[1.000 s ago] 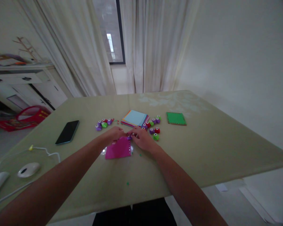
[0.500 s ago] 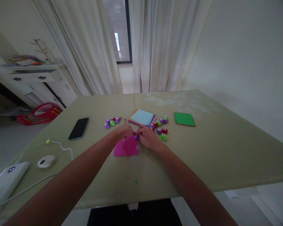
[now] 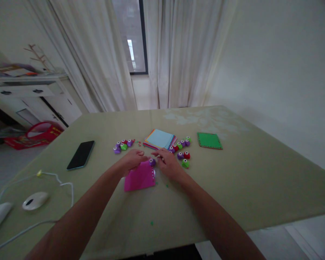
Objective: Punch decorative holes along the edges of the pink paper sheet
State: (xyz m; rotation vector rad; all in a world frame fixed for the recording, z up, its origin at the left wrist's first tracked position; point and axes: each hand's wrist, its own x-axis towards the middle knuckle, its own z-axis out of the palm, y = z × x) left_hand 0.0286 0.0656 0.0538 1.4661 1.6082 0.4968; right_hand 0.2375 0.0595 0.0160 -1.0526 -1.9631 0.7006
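Right now the person is working at the centre of the frame, where a pink paper sheet (image 3: 139, 177) is lying flat on the olive table (image 3: 246, 180). The left hand (image 3: 131, 160) is resting on the sheet's upper left corner, fingers curled down and pinning it; whether it is actually pinching the edge I cannot tell. The right hand (image 3: 168, 164) is sitting just to the right of the sheet's upper right corner, its fingers closing around a small purple punch (image 3: 152, 162) that is touching that corner. A row of small holes is running down the sheet's right edge.

Judging from this, the step in hand is punching along the edge of the paper, with the punch now at the top of that row. The next move is probably calling for a firm press on the punch while the left hand is keeping the sheet from sliding.

Above the hands, a stack of coloured papers (image 3: 159, 139) is lying, with more punches (image 3: 182, 148) to its right and another cluster (image 3: 122, 145) to its left. A green square (image 3: 209, 140) is lying further right, a black phone (image 3: 81, 155) at left.
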